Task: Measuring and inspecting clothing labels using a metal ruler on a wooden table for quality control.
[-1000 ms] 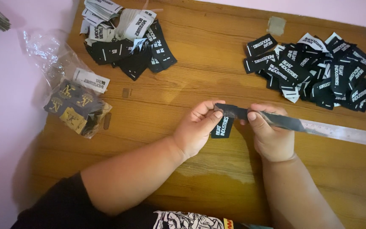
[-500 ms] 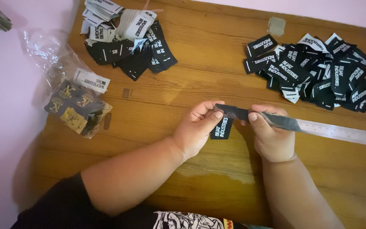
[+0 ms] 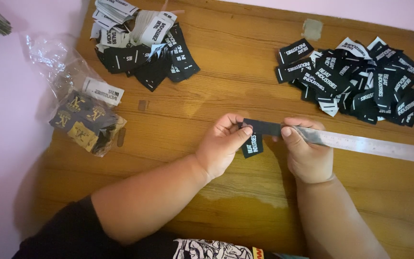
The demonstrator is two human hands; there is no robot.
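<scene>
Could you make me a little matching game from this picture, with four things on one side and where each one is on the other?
Things:
1. Metal ruler
2. Clear plastic bag
3. Pile of mostly black labels
4. Black label

Places:
A. At the table's left edge
B. Far right of the table
C. Pinched between left hand and right hand
D. Running from the right hand off to the right

Pairs: 1-D, 2-A, 3-B, 4-C
</scene>
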